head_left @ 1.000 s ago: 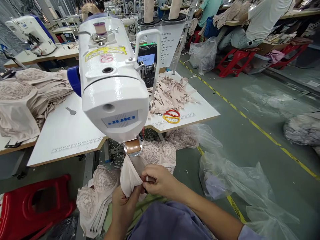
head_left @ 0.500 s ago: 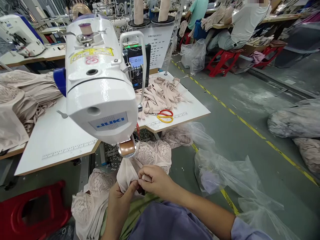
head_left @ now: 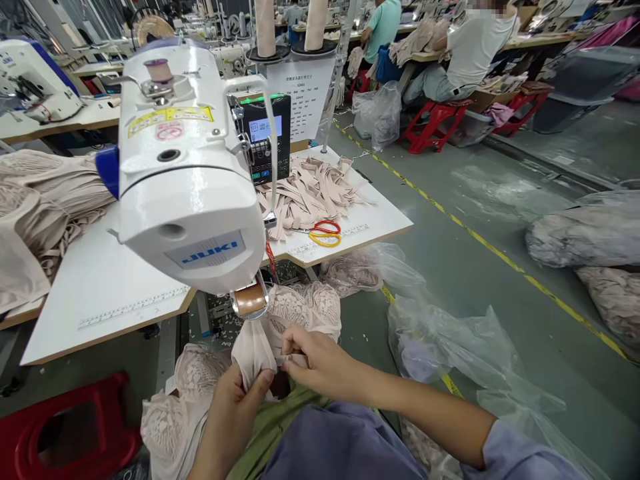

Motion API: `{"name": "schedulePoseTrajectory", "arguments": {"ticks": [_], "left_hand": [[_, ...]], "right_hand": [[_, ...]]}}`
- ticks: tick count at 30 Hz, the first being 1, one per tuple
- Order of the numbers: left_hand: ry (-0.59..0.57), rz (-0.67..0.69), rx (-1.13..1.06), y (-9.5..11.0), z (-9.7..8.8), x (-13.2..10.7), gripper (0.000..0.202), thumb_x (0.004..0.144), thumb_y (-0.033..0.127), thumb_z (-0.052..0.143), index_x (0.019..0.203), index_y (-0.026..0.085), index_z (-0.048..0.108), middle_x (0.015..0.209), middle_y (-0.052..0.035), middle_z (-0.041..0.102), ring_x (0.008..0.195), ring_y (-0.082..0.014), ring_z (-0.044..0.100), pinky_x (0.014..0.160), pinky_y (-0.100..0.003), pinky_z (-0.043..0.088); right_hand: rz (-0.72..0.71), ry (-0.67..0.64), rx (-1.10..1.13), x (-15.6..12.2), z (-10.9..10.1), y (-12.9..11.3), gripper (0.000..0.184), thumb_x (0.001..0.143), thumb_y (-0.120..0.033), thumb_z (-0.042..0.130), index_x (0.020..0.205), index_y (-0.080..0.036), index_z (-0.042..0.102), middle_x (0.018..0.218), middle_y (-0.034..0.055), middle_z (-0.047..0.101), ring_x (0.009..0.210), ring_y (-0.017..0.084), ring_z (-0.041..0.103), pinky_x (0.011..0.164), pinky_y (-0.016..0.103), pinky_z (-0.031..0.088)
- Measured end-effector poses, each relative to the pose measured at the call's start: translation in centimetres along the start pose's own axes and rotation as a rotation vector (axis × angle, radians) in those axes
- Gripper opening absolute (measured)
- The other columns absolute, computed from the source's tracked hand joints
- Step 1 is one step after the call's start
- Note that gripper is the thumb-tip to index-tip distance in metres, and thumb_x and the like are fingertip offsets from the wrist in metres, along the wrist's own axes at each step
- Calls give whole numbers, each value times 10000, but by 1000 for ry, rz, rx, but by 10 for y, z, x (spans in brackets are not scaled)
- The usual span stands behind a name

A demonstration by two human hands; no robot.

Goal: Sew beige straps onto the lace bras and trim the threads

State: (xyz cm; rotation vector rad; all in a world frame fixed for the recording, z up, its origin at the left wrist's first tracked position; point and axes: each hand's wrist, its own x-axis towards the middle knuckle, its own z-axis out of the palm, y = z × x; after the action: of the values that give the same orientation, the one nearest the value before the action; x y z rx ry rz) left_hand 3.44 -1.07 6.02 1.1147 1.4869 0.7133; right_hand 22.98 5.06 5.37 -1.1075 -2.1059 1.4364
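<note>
A beige lace bra (head_left: 306,312) hangs just below the front end of the white sewing machine (head_left: 193,220). My left hand (head_left: 235,403) is closed on a smooth folded part of it, thumb on top. Close beside it, my right hand (head_left: 320,363) pinches a narrow beige end of the bra, with a small gap between the two hands. The fingertips of the right hand partly hide what they grip. More beige lace bras (head_left: 175,400) lie stacked at my left side, by the green cloth (head_left: 265,430) on my lap.
Red-and-yellow-handled scissors (head_left: 325,233) and a heap of beige strips (head_left: 315,190) lie on the white table (head_left: 380,213). Bras are piled (head_left: 30,220) at the left. A red stool (head_left: 113,400) stands lower left; plastic bags (head_left: 450,347) lie on the floor. People sit at benches behind.
My right hand has moved slightly away from the left, and a narrow piece of the bra now shows between them. The view has shifted a little.
</note>
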Motion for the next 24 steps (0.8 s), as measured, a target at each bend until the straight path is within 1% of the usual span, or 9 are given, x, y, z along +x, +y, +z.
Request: {"name": "schedulePoseTrajectory", "arguments": {"ticks": [3, 5, 8, 12, 14, 16, 20, 22, 24], "left_hand": [[8, 31, 70, 0, 1, -3, 422, 864, 535, 580, 1044, 165, 673, 983, -71, 698, 952, -259, 631, 817, -291, 473], [16, 32, 122, -1, 2, -4, 402, 870, 537, 567, 987, 168, 671, 922, -62, 677, 937, -263, 630, 807, -295, 471], [12, 2, 175, -1, 4, -4, 413, 874, 559, 541, 925, 169, 664, 828, -53, 664, 860, -256, 620, 745, -295, 466], [19, -30, 150, 5, 4, -3, 461, 837, 603, 561, 906, 163, 678, 898, -73, 716, 846, -258, 624, 719, -293, 471], [35, -29, 128, 8, 3, -1, 475, 820, 605, 583, 919, 154, 690, 895, -75, 724, 862, -262, 628, 730, -293, 479], [43, -37, 119, 8, 3, 1, 474, 814, 595, 603, 938, 147, 695, 863, -66, 719, 832, -248, 618, 711, -286, 475], [68, -53, 55, 1, 5, 5, 420, 807, 557, 651, 845, 140, 680, 767, -36, 676, 717, -186, 560, 644, -258, 442], [93, -59, -13, -2, 7, 6, 408, 790, 542, 684, 792, 135, 670, 717, -21, 651, 674, -162, 533, 620, -248, 429], [113, -78, -90, -5, 11, 7, 409, 771, 535, 711, 771, 128, 668, 686, -11, 636, 644, -145, 518, 610, -240, 425]], "right_hand": [[-48, -25, -52, 1, -1, -1, 163, 820, -133, 545, 936, -208, 460, 733, -50, 501, 633, 121, 442, 598, 242, 269], [-79, -40, -56, 1, -2, -1, 174, 813, -128, 539, 946, -207, 460, 758, -42, 515, 645, 124, 454, 602, 239, 277], [-98, -60, -30, 2, -5, -2, 158, 821, -132, 546, 948, -201, 480, 765, -41, 531, 638, 118, 460, 605, 234, 297], [-1, -53, 36, 5, -11, -1, 148, 830, -203, 635, 968, -197, 583, 738, -47, 588, 682, 123, 524, 638, 228, 340], [18, -65, 69, 7, -12, 3, 124, 819, -251, 676, 927, -195, 655, 742, -41, 623, 713, 126, 552, 650, 227, 355], [28, -91, 127, 9, -11, 8, 131, 809, -296, 693, 877, -184, 700, 761, -31, 638, 715, 122, 550, 636, 222, 362], [182, -127, 360, 11, -8, 15, 227, 772, -347, 719, 901, -160, 713, 730, -33, 610, 633, 100, 503, 567, 207, 359], [232, -126, 481, 11, -5, 17, 235, 756, -336, 726, 906, -156, 709, 739, -31, 616, 643, 102, 516, 589, 208, 379], [248, -121, 572, 11, -2, 19, 227, 750, -326, 724, 894, -152, 707, 750, -24, 631, 669, 111, 538, 619, 215, 395]]}}
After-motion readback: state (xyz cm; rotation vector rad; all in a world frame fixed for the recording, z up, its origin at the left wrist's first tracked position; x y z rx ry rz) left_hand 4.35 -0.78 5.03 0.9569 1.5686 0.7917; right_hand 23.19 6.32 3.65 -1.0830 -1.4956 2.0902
